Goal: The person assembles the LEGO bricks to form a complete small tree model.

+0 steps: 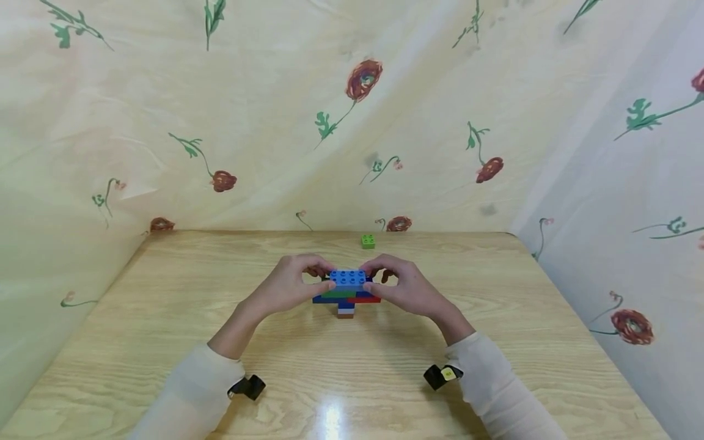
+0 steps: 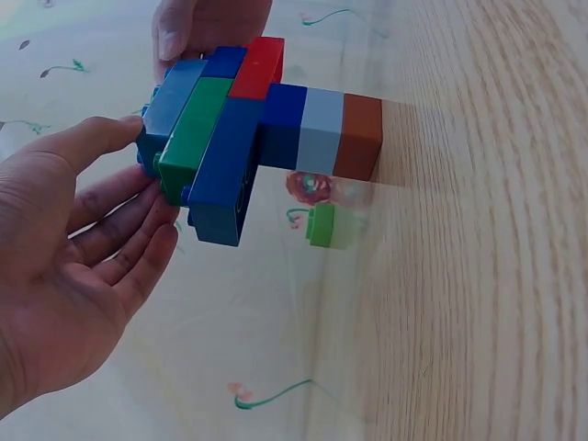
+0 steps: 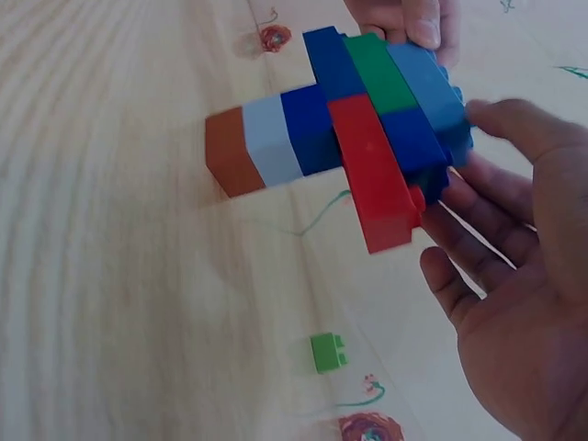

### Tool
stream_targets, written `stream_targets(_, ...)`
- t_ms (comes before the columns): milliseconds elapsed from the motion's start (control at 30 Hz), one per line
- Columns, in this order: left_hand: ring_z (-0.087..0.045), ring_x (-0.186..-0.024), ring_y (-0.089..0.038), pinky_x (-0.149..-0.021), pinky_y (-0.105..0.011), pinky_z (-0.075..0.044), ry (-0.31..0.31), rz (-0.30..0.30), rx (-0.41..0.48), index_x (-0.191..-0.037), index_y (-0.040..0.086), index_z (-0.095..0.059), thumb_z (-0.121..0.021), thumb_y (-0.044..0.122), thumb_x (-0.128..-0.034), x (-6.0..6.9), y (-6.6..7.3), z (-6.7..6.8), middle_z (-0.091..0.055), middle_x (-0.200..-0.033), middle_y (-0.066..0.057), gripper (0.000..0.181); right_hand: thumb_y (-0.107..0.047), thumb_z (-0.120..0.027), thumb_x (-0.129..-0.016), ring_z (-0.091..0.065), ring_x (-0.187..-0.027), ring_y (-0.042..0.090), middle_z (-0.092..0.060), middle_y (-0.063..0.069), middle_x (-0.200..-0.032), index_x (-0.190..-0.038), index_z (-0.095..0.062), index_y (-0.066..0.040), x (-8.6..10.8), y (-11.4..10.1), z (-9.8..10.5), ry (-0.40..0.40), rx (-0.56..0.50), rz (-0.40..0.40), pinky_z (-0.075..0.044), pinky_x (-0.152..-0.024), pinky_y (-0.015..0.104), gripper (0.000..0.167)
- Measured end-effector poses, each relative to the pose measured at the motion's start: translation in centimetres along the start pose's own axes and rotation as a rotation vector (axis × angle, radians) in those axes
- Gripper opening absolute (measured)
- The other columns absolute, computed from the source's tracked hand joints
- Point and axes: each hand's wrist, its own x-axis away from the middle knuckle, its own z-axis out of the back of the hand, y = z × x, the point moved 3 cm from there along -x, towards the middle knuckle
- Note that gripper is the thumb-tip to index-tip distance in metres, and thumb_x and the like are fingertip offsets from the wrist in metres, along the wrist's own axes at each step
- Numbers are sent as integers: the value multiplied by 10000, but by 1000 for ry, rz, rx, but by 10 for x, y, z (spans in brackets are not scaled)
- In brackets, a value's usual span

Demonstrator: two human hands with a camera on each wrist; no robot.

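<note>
Mid-table stands an upright stack of toy building bricks, narrow below and wide above. Its column rises from a brown brick [image 2: 361, 138] through a white brick [image 3: 266, 140] to a dark blue brick [image 2: 281, 124]. Above lie a red brick [image 3: 372, 170] beside a blue brick [image 2: 225, 170], then a green brick [image 2: 197, 124] beside another blue one. A light blue brick [image 1: 348, 278] tops everything. My left hand [image 1: 288, 282] pinches its left end, thumb in front and fingers behind. At the right end, my right hand [image 1: 406, 287] pinches it likewise. Fingertips behind the brick are partly hidden.
A small lime green brick [image 1: 368, 242] lies behind the stack near the table's back edge. Flower-patterned cloth [image 1: 264, 122] hangs behind and beside the wooden table [image 1: 330, 366]. Both sleeves carry a black wrist camera [image 1: 254, 387].
</note>
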Motion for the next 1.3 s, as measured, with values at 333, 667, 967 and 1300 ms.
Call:
stream_targets(333, -662, -1012, -154, -957, -517, -564, 0, -23, -16, -1233, 125, -730, -755, 242, -952, 2, 3, 3, -754, -1150, -2, 305, -267, -695, -992, -644, -1044, 189, -728, 51, -1162, -1232, -711, -150, -20, 18, 25, 23, 57, -25, -544, -898, 372, 268)
stream_targets(667, -663, -1029, -171, -961, -497, -563, -9, -14, -17, -1258, 119, -722, -737, 241, -966, 4, 4, 3, -751, -1161, -17, 316, -239, -684, -996, -652, -1070, 257, -725, 106, -1171, -1260, -697, -64, -48, 65, 31, 57, 81, -166, -548, -956, 441, 317)
stream_targets(967, -666, -1030, -170, -970, -511, -562, -3, 1, -2, -1253, 111, -726, -738, 221, -962, 4, 4, -1, -749, -1183, -32, 311, -202, -668, -998, -634, -1116, 317, -695, 172, -1220, -1320, -658, -9, -65, 97, 36, 36, 99, -282, -520, -875, 342, 376)
stream_targets(1300, -655, -1037, -170, -977, -492, -562, -6, 9, -15, -1264, 126, -722, -740, 232, -963, 3, 4, -1, -748, -1171, -15, 320, -207, -666, -998, -593, -1154, 326, -643, 181, -1303, -1357, -627, -12, -78, 112, 40, 30, 63, -357, -497, -907, 347, 411)
